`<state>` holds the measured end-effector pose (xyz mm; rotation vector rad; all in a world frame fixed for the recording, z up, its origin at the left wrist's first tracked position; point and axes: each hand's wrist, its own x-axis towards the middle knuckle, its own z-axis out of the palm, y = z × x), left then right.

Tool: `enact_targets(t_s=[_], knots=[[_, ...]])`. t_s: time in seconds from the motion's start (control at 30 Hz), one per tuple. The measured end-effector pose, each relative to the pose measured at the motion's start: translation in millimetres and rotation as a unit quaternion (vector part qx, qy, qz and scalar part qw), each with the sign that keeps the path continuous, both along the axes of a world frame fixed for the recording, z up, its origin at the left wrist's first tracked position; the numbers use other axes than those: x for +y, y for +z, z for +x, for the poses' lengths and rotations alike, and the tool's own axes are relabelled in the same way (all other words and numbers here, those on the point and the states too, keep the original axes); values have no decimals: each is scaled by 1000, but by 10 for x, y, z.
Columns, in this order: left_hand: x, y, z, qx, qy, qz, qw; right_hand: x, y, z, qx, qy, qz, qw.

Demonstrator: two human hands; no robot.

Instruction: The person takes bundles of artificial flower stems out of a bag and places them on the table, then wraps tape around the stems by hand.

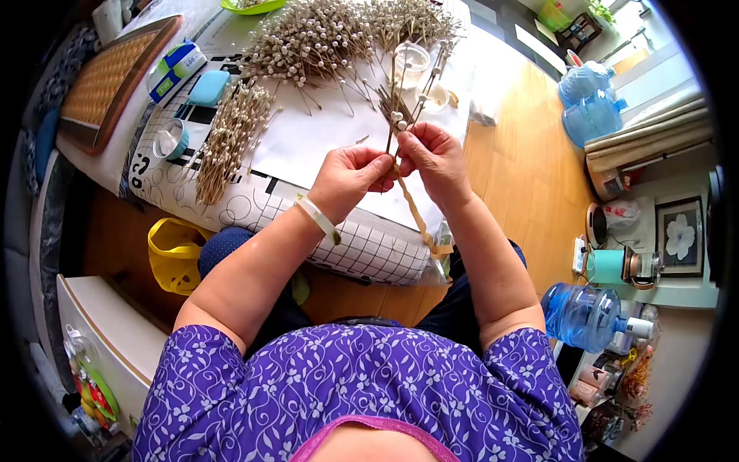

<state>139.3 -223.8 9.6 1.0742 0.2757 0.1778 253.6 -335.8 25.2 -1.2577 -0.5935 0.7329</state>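
Observation:
Both my hands meet over the front of the table, at a thin dark stem point(390, 142) with small white buds point(399, 119). My left hand point(346, 181) pinches the lower end of this stem between thumb and fingers. My right hand point(435, 163) is closed on the stem just beside it, with thumb and forefinger pressed together. A narrow strip of tan tape point(412, 204) hangs from the stem end between the hands, down past the table edge. Behind the fingers lies a small bunch of cut stems point(394, 104), partly hidden.
Large heaps of white-budded dried stems point(308, 42) cover the table's back, with a smaller bundle point(231, 135) at left. Nearby are a blue case point(208, 88), a small round tub point(171, 140), a tissue pack point(175, 71) and a clear cup point(410, 63). A yellow basket point(173, 258) stands below.

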Motion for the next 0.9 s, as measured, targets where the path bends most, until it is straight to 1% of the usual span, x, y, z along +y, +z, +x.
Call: enact_targets(t_s=[0.2, 0.27, 0.33, 0.4, 0.47, 0.67, 0.9], knots=[[8, 14, -9, -12, -7, -11, 1000, 43, -19, 1, -2, 6, 14, 1000], [22, -8, 2, -25, 2, 38, 999, 47, -14, 3, -3, 7, 17, 1000], [35, -48, 13, -30, 3, 55, 998, 51, -14, 18, 17, 4, 13, 1000], [34, -54, 12, -32, 2, 71, 997, 48, -6, 50, -12, -1, 18, 1000], [28, 7, 8, -3, 21, 89, 996, 29, 13, 64, -27, -3, 10, 1000], [31, 87, 7, 6, 29, 29, 999, 8, 10, 86, -27, -15, 15, 999], [57, 72, 8, -10, 15, 41, 999, -41, 13, 170, -17, -21, 32, 999]])
